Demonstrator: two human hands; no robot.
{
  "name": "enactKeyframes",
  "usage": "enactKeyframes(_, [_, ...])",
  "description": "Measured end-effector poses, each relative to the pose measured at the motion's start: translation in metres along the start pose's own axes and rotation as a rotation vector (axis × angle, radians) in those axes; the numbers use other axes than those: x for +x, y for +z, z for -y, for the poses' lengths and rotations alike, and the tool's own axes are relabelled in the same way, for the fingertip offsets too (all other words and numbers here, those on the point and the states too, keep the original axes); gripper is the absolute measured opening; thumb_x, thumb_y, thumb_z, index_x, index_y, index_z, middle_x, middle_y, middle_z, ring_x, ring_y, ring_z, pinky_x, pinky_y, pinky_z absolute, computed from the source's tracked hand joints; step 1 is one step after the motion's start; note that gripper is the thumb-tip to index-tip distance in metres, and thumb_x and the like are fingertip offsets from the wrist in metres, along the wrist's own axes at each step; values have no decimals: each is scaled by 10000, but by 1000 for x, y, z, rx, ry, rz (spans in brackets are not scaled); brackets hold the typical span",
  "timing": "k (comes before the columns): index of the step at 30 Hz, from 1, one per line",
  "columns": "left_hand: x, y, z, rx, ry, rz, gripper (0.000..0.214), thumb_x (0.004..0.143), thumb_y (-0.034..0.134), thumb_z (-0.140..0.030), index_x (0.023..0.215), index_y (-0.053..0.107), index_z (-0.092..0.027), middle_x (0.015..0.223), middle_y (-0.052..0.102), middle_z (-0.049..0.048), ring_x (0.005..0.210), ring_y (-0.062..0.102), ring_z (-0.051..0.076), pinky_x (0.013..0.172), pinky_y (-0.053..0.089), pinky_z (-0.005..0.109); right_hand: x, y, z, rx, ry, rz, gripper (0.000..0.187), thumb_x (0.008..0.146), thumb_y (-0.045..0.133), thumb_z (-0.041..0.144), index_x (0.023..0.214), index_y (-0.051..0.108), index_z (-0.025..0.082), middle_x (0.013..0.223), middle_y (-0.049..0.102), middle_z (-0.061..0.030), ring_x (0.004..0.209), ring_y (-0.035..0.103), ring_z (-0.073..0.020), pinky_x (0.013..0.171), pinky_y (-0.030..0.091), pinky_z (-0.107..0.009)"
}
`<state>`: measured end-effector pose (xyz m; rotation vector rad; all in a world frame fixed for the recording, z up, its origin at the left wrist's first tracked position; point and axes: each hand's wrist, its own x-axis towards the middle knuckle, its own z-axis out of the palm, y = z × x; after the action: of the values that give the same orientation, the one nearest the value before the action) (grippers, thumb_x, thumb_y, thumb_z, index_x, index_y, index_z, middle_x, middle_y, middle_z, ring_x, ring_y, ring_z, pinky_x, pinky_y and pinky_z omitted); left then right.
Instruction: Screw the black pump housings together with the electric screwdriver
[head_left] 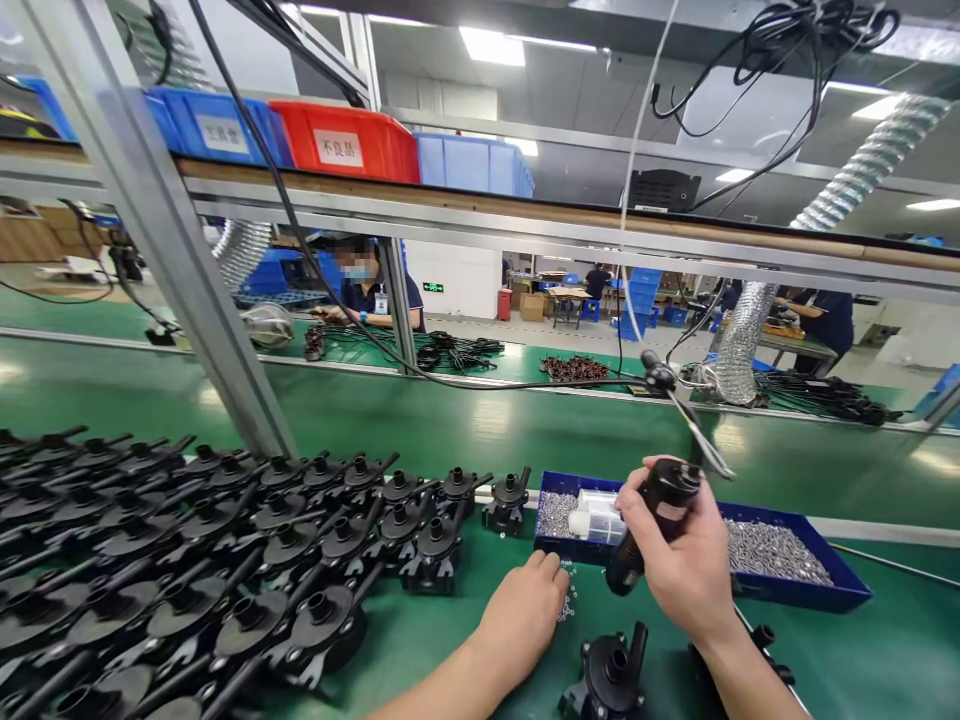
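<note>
My right hand (686, 560) is wrapped round a black electric screwdriver (651, 525), held tilted above the green bench. Its cable end is up by the hanging connector. My left hand (525, 610) rests on the bench with its fingers curled together at a scatter of small washers (568, 600); whatever is between its fingertips is hidden. Just in front of both hands, a blue tray (814, 597) holds small metal screws (776, 550), smaller metal parts and clear plastic containers (598, 515). Below the screwdriver stands a black pump housing (613, 675) with an upright spout and a side pipe.
Rows of similar black pump housings (289, 545) fill the left side. A metal post (180, 240) rises there, under a shelf with blue bins and a red bin (345, 140). A black cable crosses ahead. Across the green conveyor (480, 405) a co-worker (382, 290) sits.
</note>
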<state>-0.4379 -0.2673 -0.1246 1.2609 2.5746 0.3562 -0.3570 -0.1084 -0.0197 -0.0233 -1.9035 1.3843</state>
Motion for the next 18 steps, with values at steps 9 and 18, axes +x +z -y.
enactKeyframes(9, [-25, 0, -5, -860, -121, 232, 208, 786, 619, -97, 683, 487, -219, 633, 493, -56, 621, 421, 133, 586, 296, 274, -16, 1, 26, 285, -2, 176, 228, 1071, 716, 391, 1245, 606, 295, 924, 700, -10, 761, 671, -164, 703, 593, -292])
enactKeyframes(18, [-16, 6, -15, -1135, -311, 354, 176, 652, 587, -298, 545, 465, -230, 529, 463, -54, 427, 408, 96, 451, 309, 264, -20, 4, 24, 290, -50, 199, 243, 1061, 732, 328, 1262, 601, 291, 958, 727, -13, 765, 711, -161, 712, 618, -297])
